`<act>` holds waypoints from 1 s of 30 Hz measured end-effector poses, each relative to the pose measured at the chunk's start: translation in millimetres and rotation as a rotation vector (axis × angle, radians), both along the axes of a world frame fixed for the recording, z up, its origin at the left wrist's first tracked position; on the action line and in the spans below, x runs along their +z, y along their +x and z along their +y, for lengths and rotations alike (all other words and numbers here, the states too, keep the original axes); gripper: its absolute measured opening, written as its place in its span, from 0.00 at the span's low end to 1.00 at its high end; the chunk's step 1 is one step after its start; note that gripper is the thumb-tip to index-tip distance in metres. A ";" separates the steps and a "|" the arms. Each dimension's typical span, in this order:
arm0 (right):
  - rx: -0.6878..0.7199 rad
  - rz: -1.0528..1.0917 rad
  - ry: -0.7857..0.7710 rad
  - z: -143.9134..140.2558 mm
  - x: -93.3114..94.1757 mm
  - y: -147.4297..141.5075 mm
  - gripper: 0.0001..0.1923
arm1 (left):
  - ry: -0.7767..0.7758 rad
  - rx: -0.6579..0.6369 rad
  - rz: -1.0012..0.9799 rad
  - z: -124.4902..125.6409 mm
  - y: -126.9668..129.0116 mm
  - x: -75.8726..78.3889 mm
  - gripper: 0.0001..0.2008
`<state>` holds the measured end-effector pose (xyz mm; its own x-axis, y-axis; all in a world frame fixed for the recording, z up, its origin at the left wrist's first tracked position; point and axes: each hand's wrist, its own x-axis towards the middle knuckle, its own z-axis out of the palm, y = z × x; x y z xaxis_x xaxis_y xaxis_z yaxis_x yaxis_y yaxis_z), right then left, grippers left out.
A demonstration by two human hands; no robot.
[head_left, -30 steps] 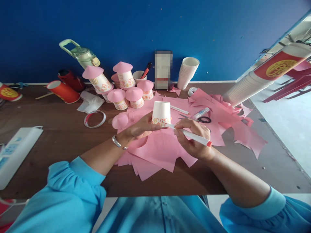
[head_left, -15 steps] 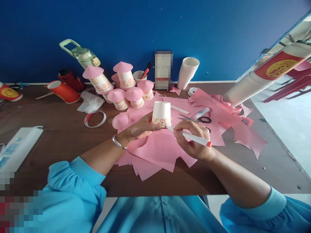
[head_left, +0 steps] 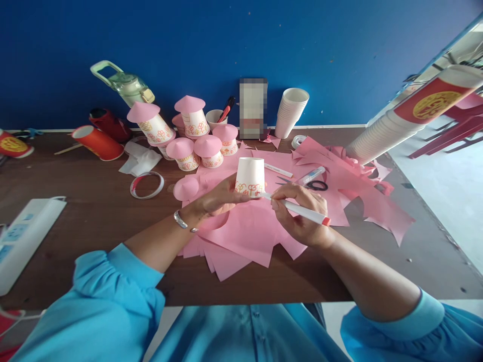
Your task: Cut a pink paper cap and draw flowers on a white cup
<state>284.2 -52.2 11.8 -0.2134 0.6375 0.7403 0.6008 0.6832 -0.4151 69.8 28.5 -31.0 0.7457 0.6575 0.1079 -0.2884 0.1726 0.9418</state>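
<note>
Right hand (head_left: pixel 302 213), centre of frame: fingers pinched around a white marker with a red end cap (head_left: pixel 302 212), its tip touching the lower rim of an upturned white paper cup (head_left: pixel 250 176). Cup stands mouth-down just above frame centre, with red and yellow flower drawings along its rim. Left hand (head_left: pixel 219 198): fingers closed on the cup's left side near the rim, steadying it; a silver bracelet (head_left: pixel 181 220) on that wrist.

Under both hands, a spread of pink paper sheets (head_left: pixel 245 236) on a brown table (head_left: pixel 94 221). Just left of the cup, a loose pink paper cone (head_left: pixel 186 187). Just right of it, scissors with black handles (head_left: pixel 315 185) and a white glue tube (head_left: pixel 311 176) on the pink paper.

Upper centre: a cluster of finished cups with pink cone roofs (head_left: pixel 196 136). Behind, against the blue wall, a stack of white cups (head_left: pixel 291 113). Left of the cluster, a tape ring (head_left: pixel 147 184), a red cup on its side (head_left: pixel 98 142), a green water jug (head_left: pixel 124 85). Far left edge: white power strip (head_left: pixel 22 236). Upper right: a long leaning stack of cups (head_left: pixel 400 123).
</note>
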 end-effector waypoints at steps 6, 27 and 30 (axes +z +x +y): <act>-0.027 0.004 0.009 0.8 -1.1 0.3 0.07 | -0.027 -0.014 0.016 0.3 0.3 0.5 0.18; 0.056 0.101 -0.007 -1.5 2.1 3.1 0.06 | -0.086 0.031 0.014 1.2 0.1 -0.9 0.21; 0.066 0.134 0.019 0.0 -0.6 3.9 0.08 | -0.082 0.036 0.010 2.1 -1.4 -4.6 0.20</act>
